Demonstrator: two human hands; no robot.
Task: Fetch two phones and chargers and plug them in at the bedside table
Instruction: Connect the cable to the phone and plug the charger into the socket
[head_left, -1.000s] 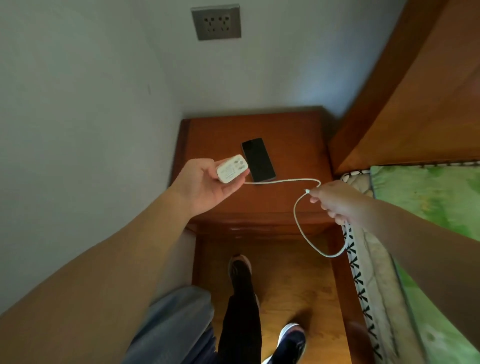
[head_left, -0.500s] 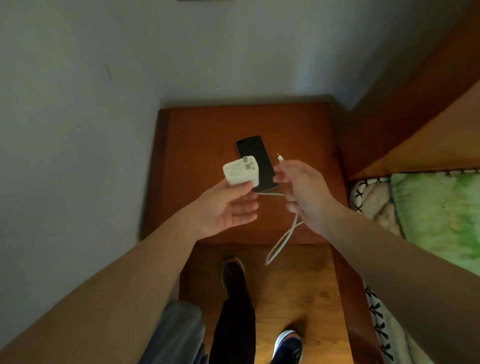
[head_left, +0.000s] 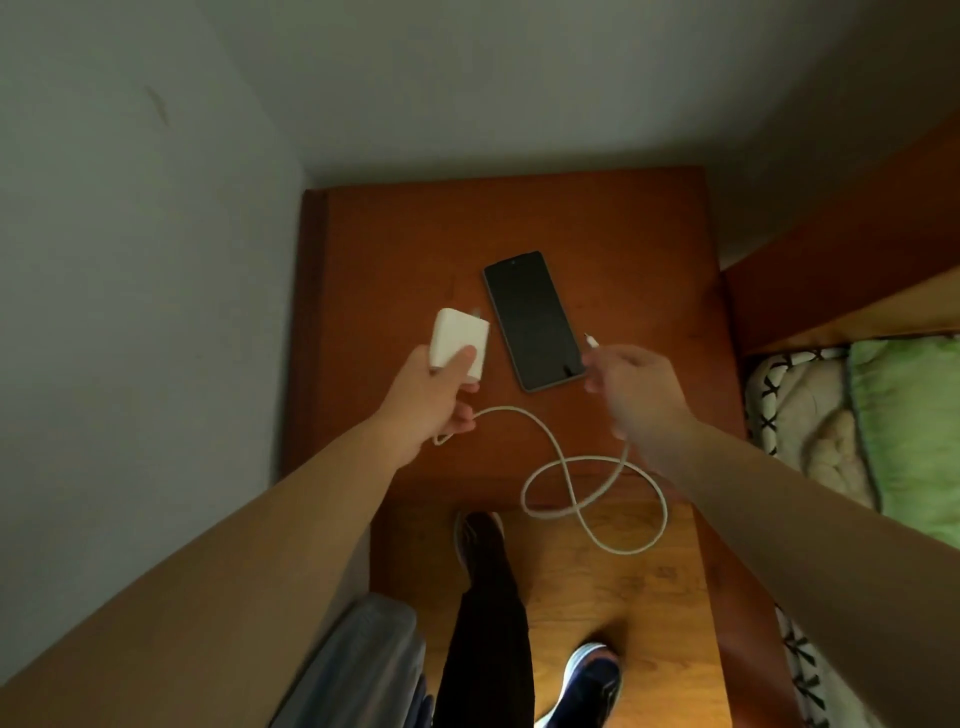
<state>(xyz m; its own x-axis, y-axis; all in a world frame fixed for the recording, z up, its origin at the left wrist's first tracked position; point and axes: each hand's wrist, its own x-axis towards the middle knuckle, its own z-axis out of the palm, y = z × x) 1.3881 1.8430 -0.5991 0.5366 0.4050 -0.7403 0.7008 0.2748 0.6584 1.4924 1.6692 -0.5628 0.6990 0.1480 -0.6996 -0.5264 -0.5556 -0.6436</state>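
Observation:
A black phone (head_left: 534, 318) lies face up on the wooden bedside table (head_left: 623, 249). My left hand (head_left: 435, 396) grips a white charger block (head_left: 459, 344) just left of the phone, its prongs pointing away from me. A white cable (head_left: 566, 470) runs from that hand in a loose figure-eight loop over the table's front edge up to my right hand (head_left: 635, 391). My right hand pinches the cable near its plug tip (head_left: 590, 340), which sits just right of the phone's lower end. Only one phone is in view.
Grey walls close in the table at the left and back. A wooden bed frame (head_left: 841, 280) and a bed with green bedding (head_left: 914, 431) stand at the right. My legs and shoes (head_left: 587, 686) are on the wooden floor below.
The view tilted down, so the wall socket left the frame. My left hand turned the charger block and moved left of the phone. My right hand slid along the cable to its plug tip.

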